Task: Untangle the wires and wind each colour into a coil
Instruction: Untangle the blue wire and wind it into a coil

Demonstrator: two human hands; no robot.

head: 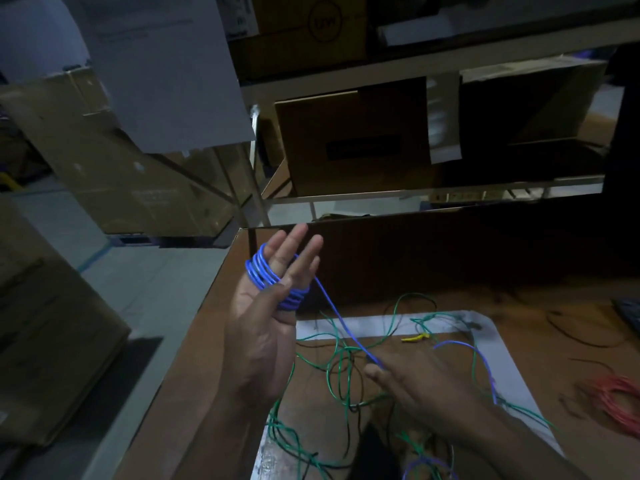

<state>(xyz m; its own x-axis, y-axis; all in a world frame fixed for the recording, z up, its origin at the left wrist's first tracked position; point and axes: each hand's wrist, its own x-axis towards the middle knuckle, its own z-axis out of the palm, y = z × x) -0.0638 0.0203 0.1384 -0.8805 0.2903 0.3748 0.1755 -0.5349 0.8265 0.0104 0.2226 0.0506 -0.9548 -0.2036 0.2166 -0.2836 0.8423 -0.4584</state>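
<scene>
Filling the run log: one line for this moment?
left hand: blue coil around fingers | right hand: pinching blue wire | green wire: tangled

Blue wire (pixel 277 282), green wire (pixel 332 372), red coil (pixel 620 400)

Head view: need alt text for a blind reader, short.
A raised left hand, fingers straight, has blue wire wound in a coil around its fingers, while the right hand pinches the taut strand lower down. Loose green wire lies tangled on the brown table, with a red coil at the right edge.
</scene>
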